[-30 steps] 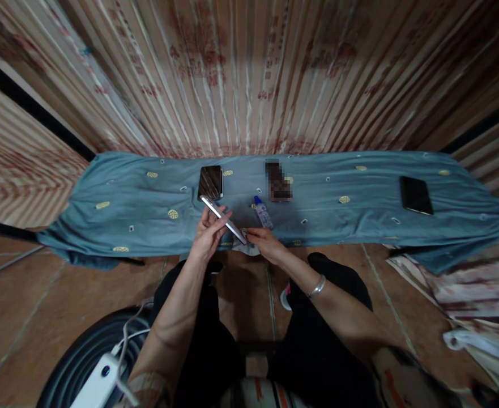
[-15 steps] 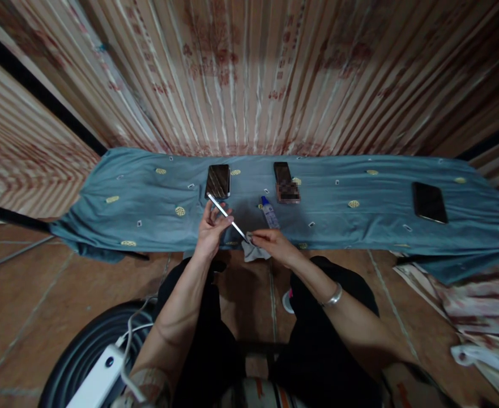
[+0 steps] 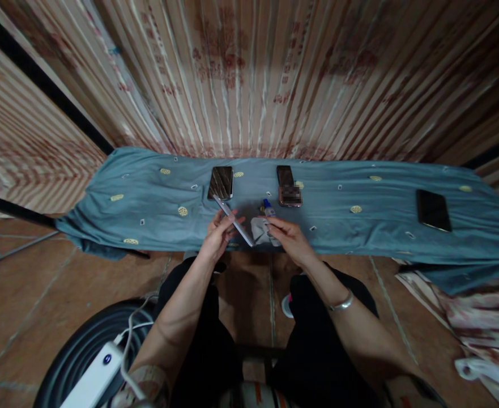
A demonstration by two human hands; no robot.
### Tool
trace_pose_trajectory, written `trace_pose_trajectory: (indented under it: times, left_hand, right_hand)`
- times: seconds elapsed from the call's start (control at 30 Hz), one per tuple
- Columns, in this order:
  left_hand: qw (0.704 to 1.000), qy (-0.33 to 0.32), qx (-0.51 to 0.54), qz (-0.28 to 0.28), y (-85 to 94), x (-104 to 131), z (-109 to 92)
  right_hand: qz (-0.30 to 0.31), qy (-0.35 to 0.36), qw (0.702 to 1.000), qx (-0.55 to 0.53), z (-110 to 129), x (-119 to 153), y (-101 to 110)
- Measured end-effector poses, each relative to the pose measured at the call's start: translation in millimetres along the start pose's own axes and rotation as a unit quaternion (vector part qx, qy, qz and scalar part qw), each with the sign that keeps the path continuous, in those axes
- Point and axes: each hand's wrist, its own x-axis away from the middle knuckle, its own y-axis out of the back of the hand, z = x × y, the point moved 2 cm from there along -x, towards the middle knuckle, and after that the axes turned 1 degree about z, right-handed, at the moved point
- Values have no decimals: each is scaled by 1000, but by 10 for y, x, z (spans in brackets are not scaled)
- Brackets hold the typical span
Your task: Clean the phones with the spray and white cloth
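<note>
My left hand (image 3: pixel 218 233) grips a slim silvery phone (image 3: pixel 234 222), seen nearly edge-on and tilted, with the thumb across it. Between the thumb and fingers of my right hand (image 3: pixel 290 238) is a small grey cloth (image 3: pixel 263 231), hanging just right of the phone and looking apart from it. Behind the cloth lies a small bottle with a blue cap (image 3: pixel 267 203), its lower part hidden by my right hand and the cloth. Beyond my left hand, a dark phone (image 3: pixel 221 182) lies on the blue cloth cover (image 3: pixel 181 192).
A narrow dark device (image 3: pixel 285 174) lies mid-table, with a blurred-out object (image 3: pixel 290 195) at its near end. Far right rests a black phone (image 3: pixel 433 210). At lower left, a white power bank (image 3: pixel 94 377) with cables lies on a ribbed black round stool (image 3: pixel 77 340).
My right hand has drawn the grey cloth up and right, away from the held phone's lower end. The phone has turned slightly, showing more of its face.
</note>
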Motion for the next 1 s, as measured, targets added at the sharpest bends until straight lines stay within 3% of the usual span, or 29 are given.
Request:
trace_pose_trajectory:
  times: [0.17, 0.3, 0.47, 1.0]
  left_hand:
    - [1000, 2, -2, 15, -24, -4, 44]
    - [998, 26, -30, 58, -32, 21, 77]
    - [993, 45, -37, 106, -85, 96, 126]
    - [986, 82, -40, 141, -170, 174, 322]
  right_hand:
    - [84, 105, 984, 116, -14, 95, -260]
    - [108, 129, 971, 170, -59, 111, -323]
    - [93, 145, 964, 202, -80, 46, -274]
    - [33, 130, 966, 222, -63, -135, -184]
